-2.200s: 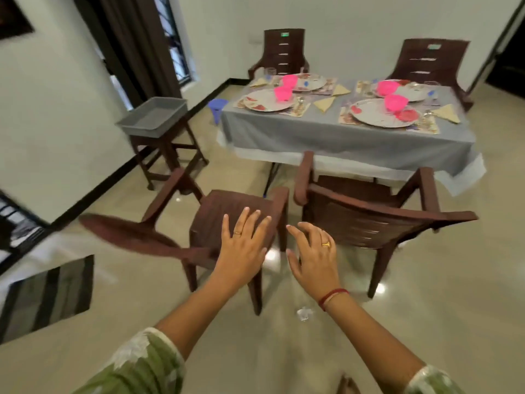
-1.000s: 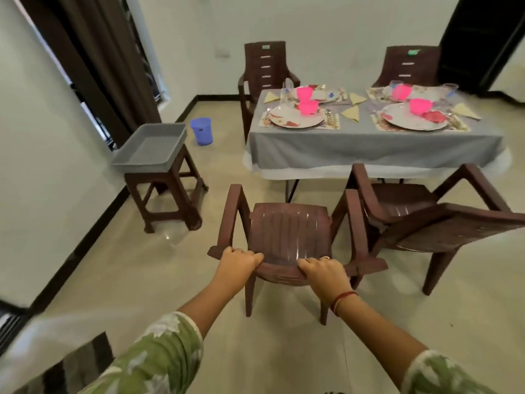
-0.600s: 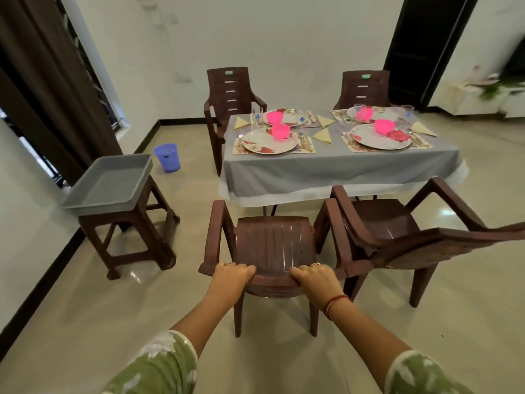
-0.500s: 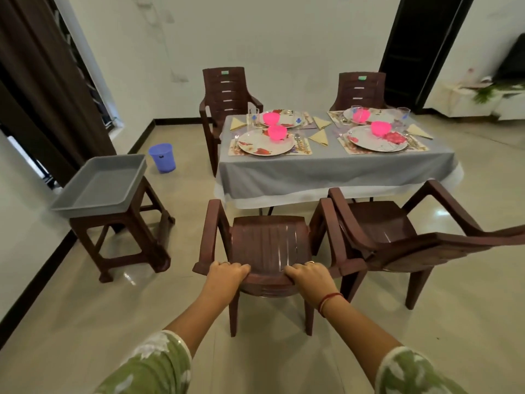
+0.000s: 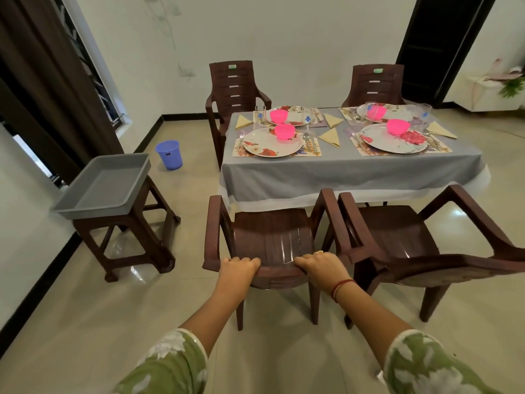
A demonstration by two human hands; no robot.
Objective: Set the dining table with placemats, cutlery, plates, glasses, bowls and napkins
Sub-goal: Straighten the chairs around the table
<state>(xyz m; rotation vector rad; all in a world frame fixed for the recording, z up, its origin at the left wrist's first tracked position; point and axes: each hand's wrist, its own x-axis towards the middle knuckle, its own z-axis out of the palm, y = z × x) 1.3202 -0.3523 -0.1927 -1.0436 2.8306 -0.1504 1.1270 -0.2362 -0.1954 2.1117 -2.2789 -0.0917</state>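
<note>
My left hand (image 5: 238, 268) and my right hand (image 5: 321, 265) both grip the top of the backrest of a brown plastic chair (image 5: 270, 237), whose seat front meets the hanging cloth of the dining table (image 5: 341, 172). The grey-clothed table carries floral placemats (image 5: 312, 150), flowered plates (image 5: 272, 143), pink bowls (image 5: 285, 131), glasses (image 5: 260, 116), cutlery (image 5: 308, 140) and folded yellow napkins (image 5: 331, 137) at several places.
A second brown chair (image 5: 397, 237) stands right beside the one I hold, almost touching. Two more chairs (image 5: 234, 89) stand behind the table. A grey tray (image 5: 105, 186) rests on a brown stool (image 5: 136, 240) at left; a blue bucket (image 5: 169, 154) sits on the floor.
My hands went from hovering open to gripping the chair's backrest. The chair has moved forward toward the table, its seat now reaching the cloth edge.
</note>
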